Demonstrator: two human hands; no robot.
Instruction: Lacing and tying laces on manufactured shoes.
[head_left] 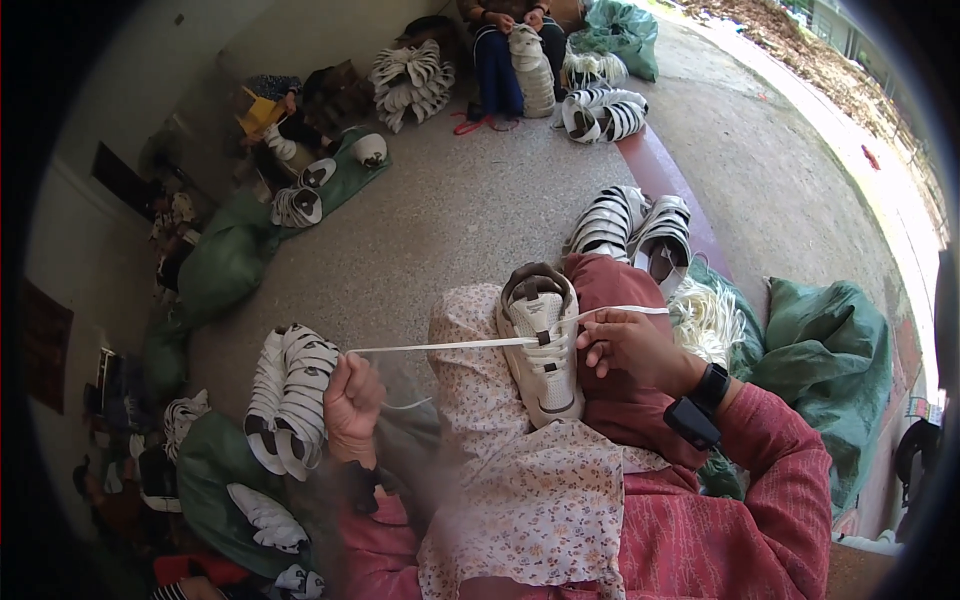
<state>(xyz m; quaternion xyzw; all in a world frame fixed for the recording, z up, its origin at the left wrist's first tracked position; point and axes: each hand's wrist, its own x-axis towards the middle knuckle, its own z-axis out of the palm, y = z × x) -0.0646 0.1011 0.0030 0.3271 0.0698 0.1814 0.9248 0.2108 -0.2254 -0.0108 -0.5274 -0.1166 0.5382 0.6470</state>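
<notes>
A white and beige sneaker (540, 345) with a dark collar lies on my lap, on the flowered apron (540, 490) and my red-clad leg. A flat white shoelace (440, 346) runs taut from its eyelets to my left hand (355, 400), which is closed on it. A loose end hangs beside that hand. My right hand (635, 350) is to the right of the sneaker, fingers curled. The lace's other strand crosses at these fingers and extends past them; the exact grip is partly hidden.
Stacks of white shoe uppers stand left (290, 395) and ahead (630, 230). A bundle of white laces (705, 320) lies by my right knee, near a green sack (830, 370). Across the floor, another person (510, 30) sits with a shoe stack; more people and sacks are at left.
</notes>
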